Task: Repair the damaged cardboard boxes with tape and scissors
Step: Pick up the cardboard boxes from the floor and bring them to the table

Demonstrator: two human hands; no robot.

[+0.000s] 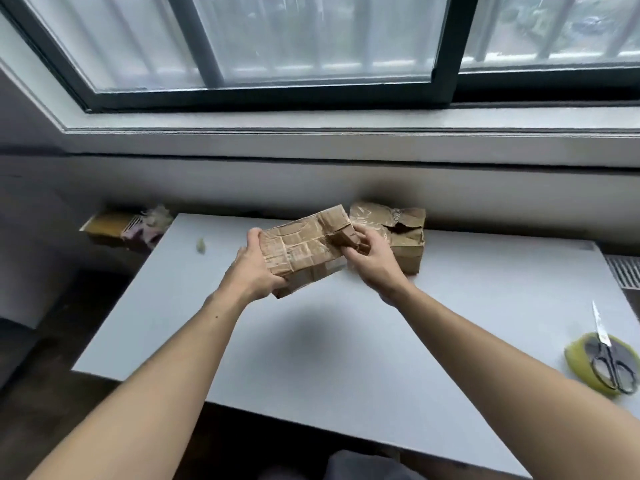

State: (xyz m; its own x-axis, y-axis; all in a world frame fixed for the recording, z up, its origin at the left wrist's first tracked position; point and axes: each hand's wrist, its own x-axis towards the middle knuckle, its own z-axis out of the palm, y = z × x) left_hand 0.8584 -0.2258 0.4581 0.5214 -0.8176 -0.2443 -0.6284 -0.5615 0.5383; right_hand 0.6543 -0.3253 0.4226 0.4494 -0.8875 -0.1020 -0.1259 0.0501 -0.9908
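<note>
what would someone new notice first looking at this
Both hands, left hand and right hand, grip a crumpled, taped box above the middle of the table. A second torn box sits just behind it. At the right edge, scissors lie on a tape roll.

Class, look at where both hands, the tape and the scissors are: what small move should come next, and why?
Probably set the held box down and reach the right hand for the scissors and tape roll. Both hands, left hand included, grip the box, and the tools lie untouched at the table's right edge.
</note>
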